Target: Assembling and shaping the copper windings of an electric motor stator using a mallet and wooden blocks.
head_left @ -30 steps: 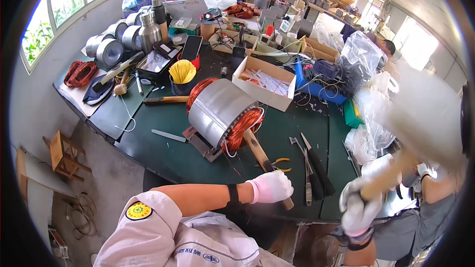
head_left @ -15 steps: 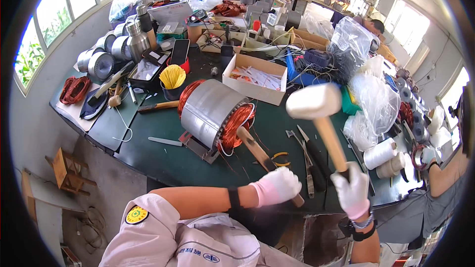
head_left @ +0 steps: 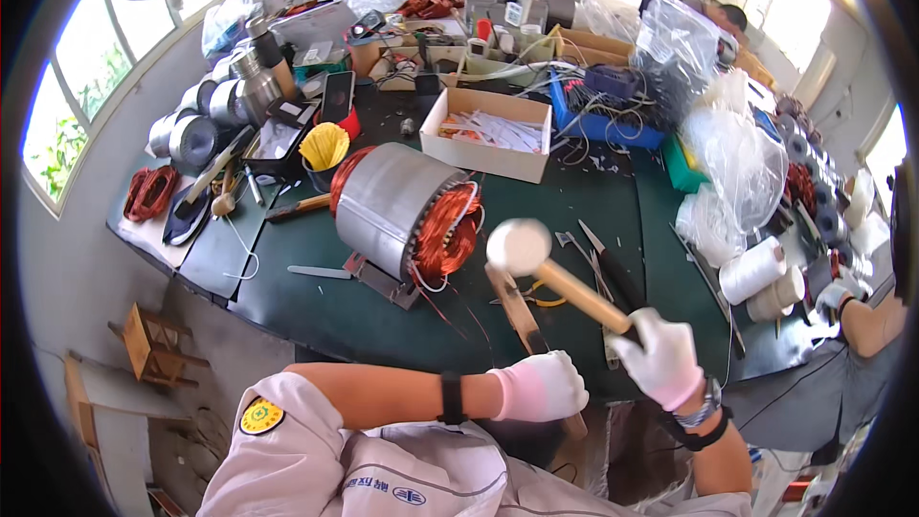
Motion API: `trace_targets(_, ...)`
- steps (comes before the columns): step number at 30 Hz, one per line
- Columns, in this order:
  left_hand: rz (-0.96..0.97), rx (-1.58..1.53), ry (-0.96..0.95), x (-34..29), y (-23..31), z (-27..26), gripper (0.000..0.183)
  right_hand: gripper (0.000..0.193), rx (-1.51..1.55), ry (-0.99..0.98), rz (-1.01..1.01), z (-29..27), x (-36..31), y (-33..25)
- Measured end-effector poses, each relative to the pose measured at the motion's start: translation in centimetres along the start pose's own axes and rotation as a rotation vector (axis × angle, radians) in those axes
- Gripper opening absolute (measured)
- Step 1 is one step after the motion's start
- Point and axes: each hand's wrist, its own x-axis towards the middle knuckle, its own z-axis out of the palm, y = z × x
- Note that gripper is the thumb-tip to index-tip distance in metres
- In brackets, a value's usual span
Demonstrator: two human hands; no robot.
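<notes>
I could pass a hand over the bare green tabletop (head_left: pixel 287 316) left and front of the stator (head_left: pixel 388 203), above 1 flat grey strip (head_left: pixel 319 273). Right of the stator, my way is barred by the mallet (head_left: pixel 579 295) in my right hand (head_left: pixel 661 359) and the wooden bar (head_left: pixel 523 316) at my left hand (head_left: pixel 548 387), with a black-handled knife (head_left: pixel 623 280) farther out. Behind it, an open carton (head_left: pixel 479 155) walls me off; I can't judge the gap between those 2.
</notes>
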Motion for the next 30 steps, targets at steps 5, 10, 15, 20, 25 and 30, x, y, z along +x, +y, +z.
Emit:
trace_targets(5,-0.229,0.028,0.004,-2.3,-2.5,-2.1,0.012,0.015,0.811,0.309,0.339,-4.3,0.1,-3.0)
trace_targets(10,-0.247,0.013,-0.037,-2.6,-2.2,0.4,0.01,0.035,0.044,-0.205,0.004,5.1,-1.3,1.1)
trace_targets(15,-0.262,0.105,0.027,-2.9,-2.5,0.4,0.01,0.022,0.339,0.015,0.121,0.4,1.5,-0.7)
trace_targets(20,-0.217,0.083,0.127,-2.3,-3.4,1.8,0.012,0.024,0.192,-0.048,-0.049,4.5,0.0,0.3)
trace_targets(25,-0.168,-0.064,0.084,-2.1,-2.1,0.5,0.012,0.034,0.069,-0.102,0.116,5.3,-0.9,2.1)
trace_targets(30,0.045,-0.284,0.341,-2.6,0.2,-6.4,0.012,0.029,0.151,-0.014,0.416,4.0,-1.3,3.4)
